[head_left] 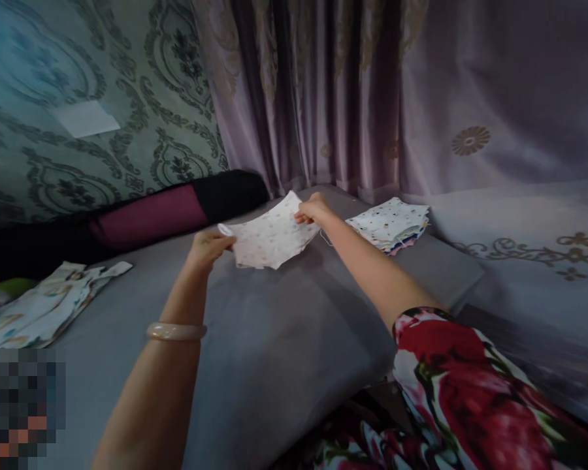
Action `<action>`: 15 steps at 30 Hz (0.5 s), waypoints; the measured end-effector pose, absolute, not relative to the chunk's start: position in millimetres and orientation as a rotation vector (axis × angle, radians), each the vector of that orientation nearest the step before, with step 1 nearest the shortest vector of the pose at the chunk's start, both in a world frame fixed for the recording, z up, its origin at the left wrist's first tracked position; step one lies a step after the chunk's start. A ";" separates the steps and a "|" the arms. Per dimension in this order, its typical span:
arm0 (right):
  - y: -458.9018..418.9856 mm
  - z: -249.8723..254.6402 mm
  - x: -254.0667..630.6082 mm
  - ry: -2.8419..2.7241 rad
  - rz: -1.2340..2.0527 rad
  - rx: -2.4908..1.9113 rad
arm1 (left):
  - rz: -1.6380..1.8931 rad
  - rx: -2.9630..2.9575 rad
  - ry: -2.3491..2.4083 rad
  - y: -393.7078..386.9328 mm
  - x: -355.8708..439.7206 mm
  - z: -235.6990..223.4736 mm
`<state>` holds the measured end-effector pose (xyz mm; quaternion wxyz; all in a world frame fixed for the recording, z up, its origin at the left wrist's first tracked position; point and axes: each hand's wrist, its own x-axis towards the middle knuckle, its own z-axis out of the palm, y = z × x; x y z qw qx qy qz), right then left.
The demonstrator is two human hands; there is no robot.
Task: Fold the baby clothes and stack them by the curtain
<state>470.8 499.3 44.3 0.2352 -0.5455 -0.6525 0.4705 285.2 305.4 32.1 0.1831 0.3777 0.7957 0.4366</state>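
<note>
A small white cloth garment (pixel 269 238) with a faint pattern, shaped like a pair of briefs, is stretched between my two hands over the grey bed (pixel 274 333). My left hand (pixel 208 249) pinches its left corner, where a white rounded bit sticks up. The upper right edge is gripped by my closed right hand (pixel 314 209). A thin thread or cord hangs just below that hand. To the right of it lies a stack of similar cloth garments (pixel 389 222), a white spotted one on top, with blue and pink edges showing beneath.
At left lies a white printed garment (pixel 53 300), beside a green and purple object (pixel 4 292). A long black and maroon bolster (pixel 151 215) runs along the patterned wall. Purple curtains (pixel 318 98) hang behind the bed. Blurred blocks cover the lower left corner.
</note>
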 end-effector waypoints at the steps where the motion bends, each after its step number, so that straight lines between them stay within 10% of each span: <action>1: 505.9 52.7 482.8 -1.796 1.230 -1.506 | 1.299 1.068 2.178 314.5 299.3 35.8; 15: 576.1 103.8 643.4 -1.961 0.263 -1.713 | 1.561 0.895 1.557 442.5 475.3 37.6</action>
